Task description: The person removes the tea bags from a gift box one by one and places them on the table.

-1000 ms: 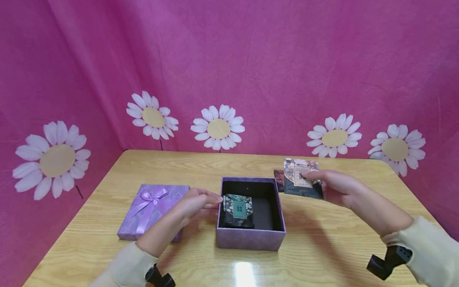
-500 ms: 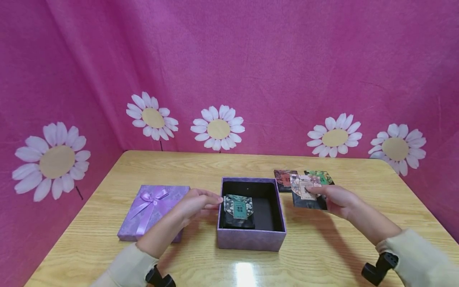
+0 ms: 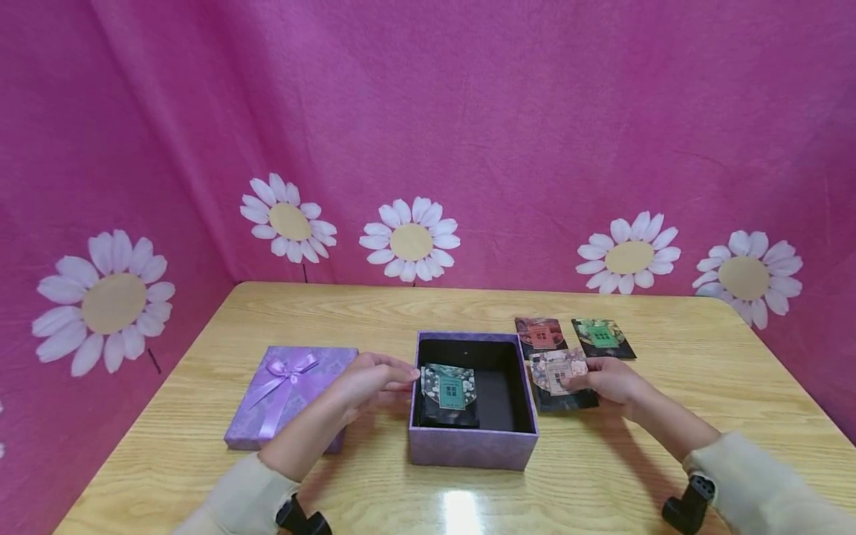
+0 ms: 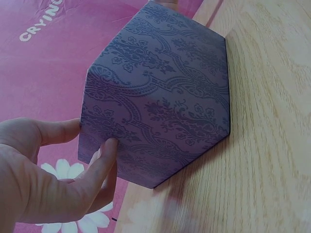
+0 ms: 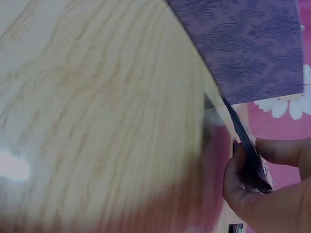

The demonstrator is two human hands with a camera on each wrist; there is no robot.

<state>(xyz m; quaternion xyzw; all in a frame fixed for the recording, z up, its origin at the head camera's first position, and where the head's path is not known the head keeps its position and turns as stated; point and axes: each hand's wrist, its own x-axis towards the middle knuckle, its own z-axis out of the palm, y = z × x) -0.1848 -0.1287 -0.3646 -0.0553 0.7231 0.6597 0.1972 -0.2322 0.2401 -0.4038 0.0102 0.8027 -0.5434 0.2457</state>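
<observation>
1. Carrying: right hand point(image 3: 611, 380) pinching packet point(image 3: 560, 375), has brought it from the far tabletop point(image 3: 374, 312) to just beside the box point(image 3: 472, 446).
2. Left hand point(image 3: 366, 377), fingers relaxed, steadies the box wall; I judge insertion next.

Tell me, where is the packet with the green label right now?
In the head view the green-label packet lies flat on the table, right of the purple box and far from the person, beside the red-label packet and beyond the right hand.
</observation>
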